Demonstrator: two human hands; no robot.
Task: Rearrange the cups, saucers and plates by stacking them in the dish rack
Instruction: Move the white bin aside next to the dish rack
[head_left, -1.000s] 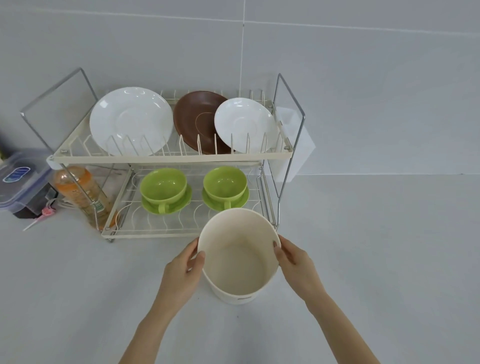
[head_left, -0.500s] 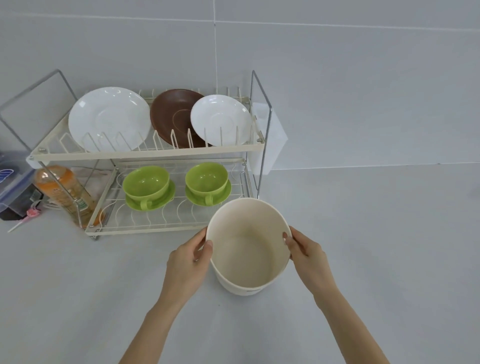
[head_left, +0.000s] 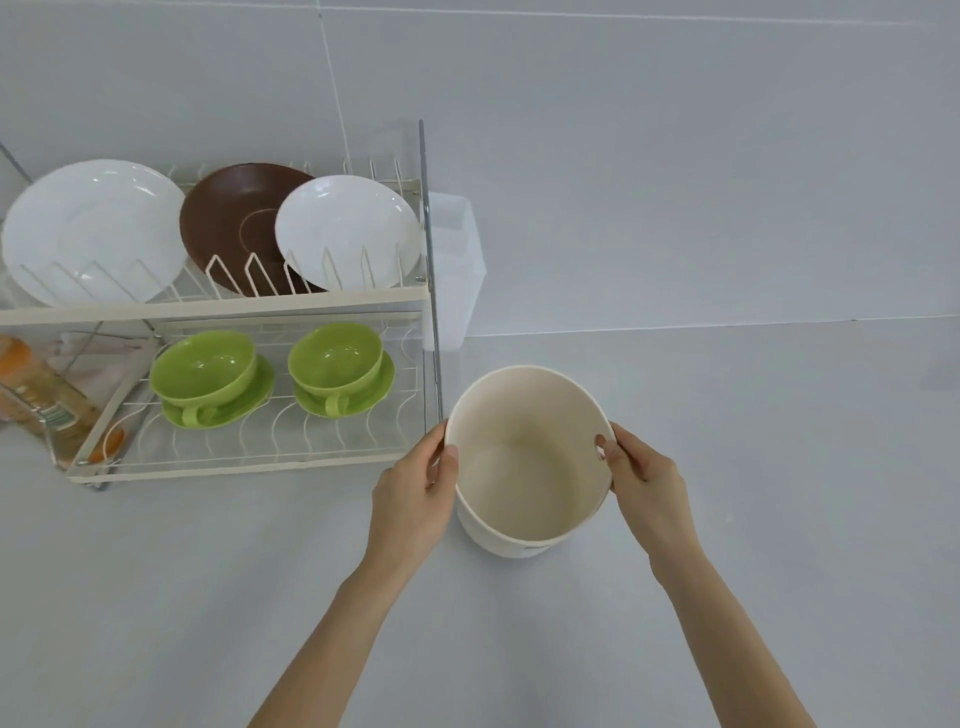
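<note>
Cups (head_left: 335, 358) on saucers and three plates (head_left: 348, 231) already sit in the dish rack (head_left: 218, 309), while I hold the empty cream tub (head_left: 527, 462) beside it, left hand (head_left: 415, 499) and right hand (head_left: 647, 483) fingers clamped on opposite rims, presumably to steady it.

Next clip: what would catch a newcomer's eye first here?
Both hands, left hand and right hand, grip the rim of an empty cream tub on the grey counter, right of the dish rack. Its upper shelf holds three upright plates; below sit two green cups on saucers.
</note>
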